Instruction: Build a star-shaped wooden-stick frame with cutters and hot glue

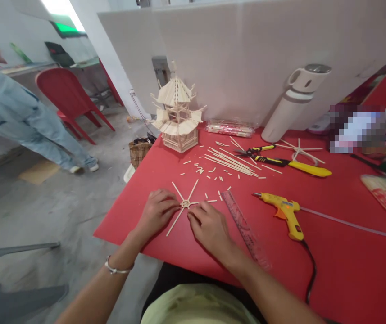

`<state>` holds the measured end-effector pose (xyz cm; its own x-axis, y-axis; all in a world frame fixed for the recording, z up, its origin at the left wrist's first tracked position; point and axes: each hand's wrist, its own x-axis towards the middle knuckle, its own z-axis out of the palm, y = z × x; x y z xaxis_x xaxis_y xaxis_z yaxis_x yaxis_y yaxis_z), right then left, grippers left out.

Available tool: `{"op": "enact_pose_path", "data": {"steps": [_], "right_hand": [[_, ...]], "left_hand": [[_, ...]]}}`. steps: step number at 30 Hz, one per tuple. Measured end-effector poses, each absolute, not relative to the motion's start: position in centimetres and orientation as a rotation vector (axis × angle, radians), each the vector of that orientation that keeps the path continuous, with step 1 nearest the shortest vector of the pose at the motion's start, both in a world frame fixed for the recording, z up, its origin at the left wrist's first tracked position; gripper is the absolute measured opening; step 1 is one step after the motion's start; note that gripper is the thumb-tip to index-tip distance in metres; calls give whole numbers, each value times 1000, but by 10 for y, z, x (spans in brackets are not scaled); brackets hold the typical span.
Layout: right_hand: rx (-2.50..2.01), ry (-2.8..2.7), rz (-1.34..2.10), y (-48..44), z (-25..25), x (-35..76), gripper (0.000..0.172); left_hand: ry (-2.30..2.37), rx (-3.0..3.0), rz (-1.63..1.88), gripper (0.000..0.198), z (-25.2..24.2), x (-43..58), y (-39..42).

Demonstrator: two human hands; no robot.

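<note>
A star-shaped frame of thin wooden sticks (185, 204) lies on the red tabletop, its spokes spreading from a small hexagonal hub. My left hand (159, 210) is closed, thumb and fingers pinching at the hub's left side. From the right, my right hand (211, 227) has its fingertips pressed together at the frame near the hub, covering part of a spoke. A clear ruler (243, 225) lies just right of that hand. Short cut stick pieces (220, 195) are scattered beyond the frame, and longer wooden sticks (231, 162) lie behind them.
A yellow glue gun (285, 211) with its cord rests on the right. Behind are yellow-black pliers (294, 165), another stick star (298, 149), a stick pagoda model (179, 117) and a white flask (287, 105). A person in jeans (40, 121) stands left, near a red chair (62, 92).
</note>
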<state>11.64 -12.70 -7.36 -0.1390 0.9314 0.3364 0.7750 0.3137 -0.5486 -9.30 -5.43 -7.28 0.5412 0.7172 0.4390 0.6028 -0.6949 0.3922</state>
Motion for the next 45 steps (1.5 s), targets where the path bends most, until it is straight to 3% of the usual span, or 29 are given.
{"op": "enact_pose_path", "data": {"steps": [11, 45], "right_hand": [[-1464, -1763, 399, -114, -90, 109, 19], [-1406, -1717, 588, -108, -79, 116, 22]], "left_hand": [[863, 2421, 881, 15, -73, -95, -42], [761, 2599, 922, 15, -73, -89, -47]]}}
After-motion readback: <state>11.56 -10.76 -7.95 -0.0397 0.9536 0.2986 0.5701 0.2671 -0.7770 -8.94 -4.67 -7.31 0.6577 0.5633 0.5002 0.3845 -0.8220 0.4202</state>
